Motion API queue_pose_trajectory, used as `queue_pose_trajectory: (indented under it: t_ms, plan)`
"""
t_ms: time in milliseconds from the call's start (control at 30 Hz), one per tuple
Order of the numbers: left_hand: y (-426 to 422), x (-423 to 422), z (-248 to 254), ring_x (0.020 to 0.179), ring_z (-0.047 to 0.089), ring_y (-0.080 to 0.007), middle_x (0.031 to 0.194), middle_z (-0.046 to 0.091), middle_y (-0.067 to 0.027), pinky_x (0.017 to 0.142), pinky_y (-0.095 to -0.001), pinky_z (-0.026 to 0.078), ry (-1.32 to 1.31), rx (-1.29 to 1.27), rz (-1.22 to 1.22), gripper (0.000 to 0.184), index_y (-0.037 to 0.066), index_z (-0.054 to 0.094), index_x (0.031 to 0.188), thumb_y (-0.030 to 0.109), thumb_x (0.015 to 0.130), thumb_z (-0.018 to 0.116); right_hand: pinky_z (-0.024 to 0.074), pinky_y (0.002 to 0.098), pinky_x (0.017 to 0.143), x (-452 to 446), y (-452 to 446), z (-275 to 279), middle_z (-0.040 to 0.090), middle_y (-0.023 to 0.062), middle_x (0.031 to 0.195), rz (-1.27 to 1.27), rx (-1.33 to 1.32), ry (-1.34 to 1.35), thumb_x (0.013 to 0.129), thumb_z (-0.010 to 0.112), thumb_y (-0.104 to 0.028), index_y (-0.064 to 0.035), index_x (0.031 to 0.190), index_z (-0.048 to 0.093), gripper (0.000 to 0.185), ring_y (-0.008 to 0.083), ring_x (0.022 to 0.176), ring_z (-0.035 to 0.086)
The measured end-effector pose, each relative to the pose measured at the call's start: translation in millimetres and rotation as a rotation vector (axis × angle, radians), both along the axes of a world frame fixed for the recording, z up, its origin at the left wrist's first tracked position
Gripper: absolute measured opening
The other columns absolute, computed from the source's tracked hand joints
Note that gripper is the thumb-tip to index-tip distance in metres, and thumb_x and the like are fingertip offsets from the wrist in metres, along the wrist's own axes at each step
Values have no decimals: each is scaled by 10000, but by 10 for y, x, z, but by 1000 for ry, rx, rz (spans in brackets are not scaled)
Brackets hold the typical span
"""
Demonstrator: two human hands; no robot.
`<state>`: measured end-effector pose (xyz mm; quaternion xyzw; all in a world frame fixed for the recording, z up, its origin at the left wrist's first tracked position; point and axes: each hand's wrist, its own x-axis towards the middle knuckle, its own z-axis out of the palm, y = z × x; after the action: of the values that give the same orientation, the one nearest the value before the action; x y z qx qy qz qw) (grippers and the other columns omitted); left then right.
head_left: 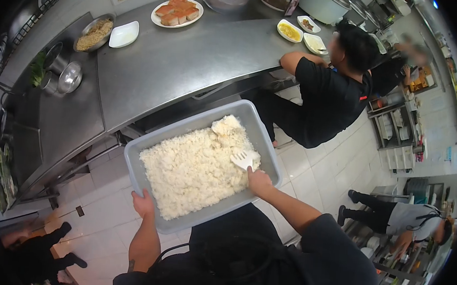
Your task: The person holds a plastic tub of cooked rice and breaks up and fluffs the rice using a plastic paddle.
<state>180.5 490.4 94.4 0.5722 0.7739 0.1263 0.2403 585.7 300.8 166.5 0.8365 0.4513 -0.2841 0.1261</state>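
Note:
A large grey tub (133, 159) full of white rice (189, 166) is in front of my body, below the edge of the steel counter. My left hand (143, 204) grips the tub's near left side, its fingers at the rim. My right hand (259, 181) is closed on the handle of a white slotted spatula (242, 160), whose head rests on the rice near the right side. A larger clump of rice (228, 127) rises at the tub's far right corner.
The steel counter (160, 63) bears a plate of orange-topped pieces (177, 12), a white dish (123, 34) and metal bowls (70, 77). One person (327, 91) sits at the counter on the right. Other people stand at lower right (414, 219) and lower left (40, 251).

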Motion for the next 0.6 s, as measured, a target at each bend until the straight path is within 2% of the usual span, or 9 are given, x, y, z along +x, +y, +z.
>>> queue_pose_trajectory:
  t_ms: [33,67,133,167,233,333,500,533,600]
  plan:
    - [-11,13,36,1004,630,-472,1044,663,-294,859,-520,495,-1,-16,9,471,-55,510,1184,285,888,643,554,463,836,-55,16,121,689,244,1029,48,-28,35,843,568,-103,-2,1285,561,453,360,980,691]
    - [3,33,72,1007,631,-473,1051,663,-295,862,-519,496,-1,-31,13,483,-60,505,1201,281,887,644,554,463,836,22,92,230,689,244,1029,41,-19,34,843,568,-103,-2,1285,561,453,360,980,691]
    - [-10,28,80,1009,632,-471,1060,664,-294,864,-516,497,-2,10,-2,484,-55,506,1206,280,886,645,554,462,837,404,371,456,713,194,988,196,-73,81,825,585,-113,-21,1120,686,325,333,959,703]
    - [-19,43,54,1011,632,-470,1068,665,-293,867,-514,498,-6,47,-3,485,-51,507,1212,280,886,646,554,462,837,515,519,573,713,194,988,194,-64,68,825,585,-113,-21,1120,686,325,333,959,703]
    - [-39,42,69,1012,633,-470,1074,665,-293,868,-512,499,-27,55,-4,482,-49,509,1212,277,886,646,554,441,854,674,830,749,727,166,1011,211,-24,-6,813,603,-123,-24,1004,738,254,317,989,703]
    - [-28,60,13,1010,634,-471,1076,665,-295,867,-511,499,-26,49,-2,477,-47,511,1210,275,885,647,554,418,874,670,1252,363,719,178,1077,186,-80,8,807,622,-125,-28,1049,732,284,318,1022,698]
    - [-68,-107,-105,992,635,-476,1058,667,-298,855,-520,497,-41,111,-74,474,-53,517,1188,285,882,647,556,420,872,432,1419,62,706,193,1105,-120,6,77,794,631,-110,-18,1017,725,259,328,1031,693]
    - [-48,-44,-62,986,635,-478,1045,669,-297,851,-521,496,-12,73,-39,468,-50,521,1179,290,883,646,556,420,872,442,1340,-14,706,193,1105,-126,8,70,794,631,-110,-18,1017,725,259,328,1031,693]
    - [-38,71,-9,979,635,-480,1032,671,-296,847,-522,495,2,53,-6,462,-48,526,1170,295,883,644,559,439,842,304,1105,-169,704,191,1098,-4,40,73,821,584,-102,-20,1116,685,323,333,1016,691]
